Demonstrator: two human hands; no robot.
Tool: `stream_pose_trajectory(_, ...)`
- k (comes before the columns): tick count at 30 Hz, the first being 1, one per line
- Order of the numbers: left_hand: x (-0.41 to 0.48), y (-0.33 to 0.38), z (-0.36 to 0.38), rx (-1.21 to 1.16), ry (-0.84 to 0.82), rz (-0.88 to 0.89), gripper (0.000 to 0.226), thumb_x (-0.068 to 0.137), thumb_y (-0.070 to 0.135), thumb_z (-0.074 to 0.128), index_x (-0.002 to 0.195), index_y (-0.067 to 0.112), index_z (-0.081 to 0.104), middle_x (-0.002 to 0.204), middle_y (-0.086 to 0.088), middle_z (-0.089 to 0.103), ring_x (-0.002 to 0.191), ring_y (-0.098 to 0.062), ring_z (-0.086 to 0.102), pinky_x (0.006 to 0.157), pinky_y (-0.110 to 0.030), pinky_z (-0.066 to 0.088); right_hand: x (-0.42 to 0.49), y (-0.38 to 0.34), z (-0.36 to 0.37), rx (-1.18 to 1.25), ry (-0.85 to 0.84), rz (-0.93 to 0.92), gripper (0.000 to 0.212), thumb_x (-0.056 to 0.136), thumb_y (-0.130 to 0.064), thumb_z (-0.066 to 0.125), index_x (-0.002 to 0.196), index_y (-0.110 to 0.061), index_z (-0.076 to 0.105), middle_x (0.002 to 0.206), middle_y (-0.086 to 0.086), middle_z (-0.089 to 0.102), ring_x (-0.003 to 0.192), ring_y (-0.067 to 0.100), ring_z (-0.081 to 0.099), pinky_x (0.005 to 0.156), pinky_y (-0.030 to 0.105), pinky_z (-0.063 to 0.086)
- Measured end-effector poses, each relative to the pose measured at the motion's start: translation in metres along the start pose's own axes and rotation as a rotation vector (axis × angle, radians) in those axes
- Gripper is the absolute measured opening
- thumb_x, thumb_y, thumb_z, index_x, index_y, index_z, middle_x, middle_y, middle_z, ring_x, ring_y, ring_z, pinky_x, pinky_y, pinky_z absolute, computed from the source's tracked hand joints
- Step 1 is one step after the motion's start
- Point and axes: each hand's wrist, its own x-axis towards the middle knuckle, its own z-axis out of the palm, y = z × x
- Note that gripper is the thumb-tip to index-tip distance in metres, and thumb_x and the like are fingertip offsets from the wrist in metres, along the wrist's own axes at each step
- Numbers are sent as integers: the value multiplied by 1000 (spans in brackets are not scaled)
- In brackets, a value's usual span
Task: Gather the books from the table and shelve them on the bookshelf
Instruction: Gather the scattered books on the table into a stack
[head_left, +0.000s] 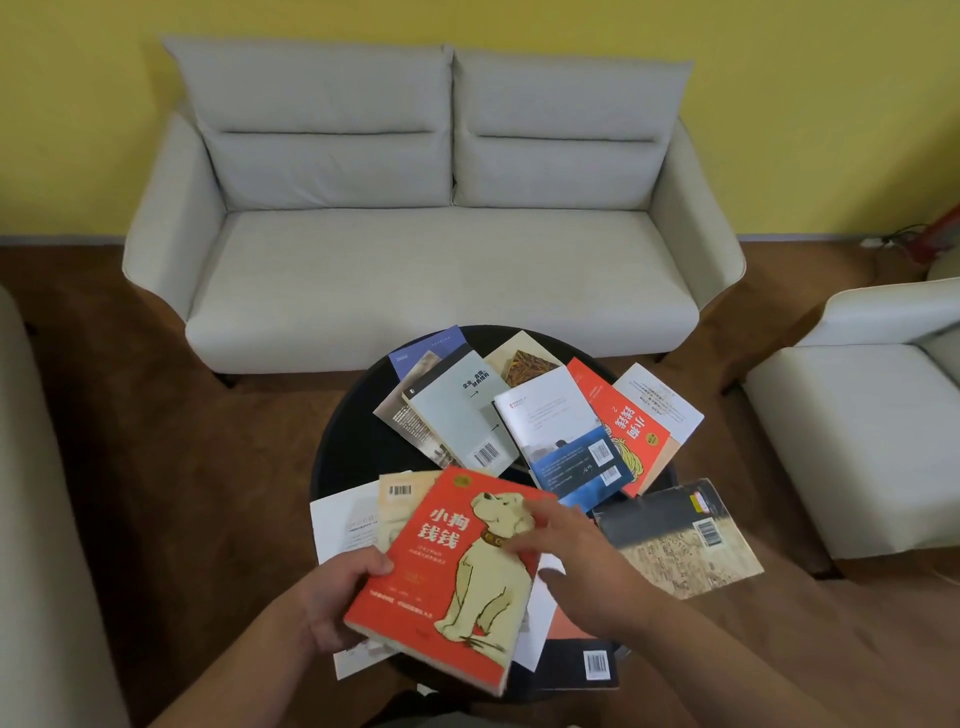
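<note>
Several books lie scattered over a round black table (358, 441). My left hand (337, 597) grips the left edge of a red book with a dog drawing (441, 577), lifted slightly above the pile. My right hand (576, 566) lies across that book's right side with fingers stretched out, blurred by motion. Behind it are a pale grey book (457, 415), a white and blue book (566, 436), a second red book (623, 421) and a dark and tan book (680, 535). No bookshelf is in view.
A light grey two-seat sofa (436, 260) stands behind the table against a yellow wall. A white armchair (857, 441) is at the right, another pale seat edge (36, 519) at the left. Brown floor surrounds the table.
</note>
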Motion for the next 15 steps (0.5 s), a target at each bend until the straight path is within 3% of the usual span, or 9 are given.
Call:
stream_pose_trajectory(2,-1,0,4,43,-42,65,93,46,12,91,130,5,52,118,-30,68,103,-45,69,84,-54,57,2,6,6,194,102,164,56,98,-4,54,123,-54,55,148,-20,40,139,6,36,116,35,33)
stream_pose_trajectory(3,-2,1,6,66,-59,95,92,45,14,92,128,6,53,119,-28,68,104,-45,69,82,-54,57,3,5,9,421,116,286,46,101,-10,53,124,-51,54,146,-15,46,137,10,43,114,37,37)
stream_pose_trajectory(5,-4,1,10,92,-73,132,89,46,15,93,126,9,54,116,-26,70,104,-43,70,80,-52,58,6,4,17,912,15,481,25,105,-33,52,127,-35,62,138,1,65,125,22,62,108,46,48)
stream_pose_trajectory(7,-7,4,15,115,-107,136,91,46,16,96,126,11,55,117,-23,71,106,-40,70,81,-49,58,9,6,25,1203,-93,484,31,105,-40,53,131,-27,63,129,7,72,117,29,70,107,53,51)
stream_pose_trajectory(10,-13,11,30,344,-134,81,77,58,11,84,129,18,54,120,-13,72,113,-33,68,91,-47,57,15,2,28,1224,-27,448,32,106,-24,51,138,-27,54,126,4,74,115,28,72,104,55,53)
stream_pose_trajectory(12,-13,13,44,436,-24,105,62,68,14,74,126,20,54,114,-7,75,108,-29,71,89,-45,58,14,4,30,1167,23,419,31,106,-27,51,136,-33,50,123,-1,75,112,24,73,98,51,57)
stream_pose_trajectory(15,-3,6,66,330,261,280,36,90,39,69,120,24,54,107,-6,76,89,-25,77,74,-43,62,13,5,32,1129,47,392,31,104,-35,54,134,-37,47,125,-4,74,113,20,73,98,48,57)
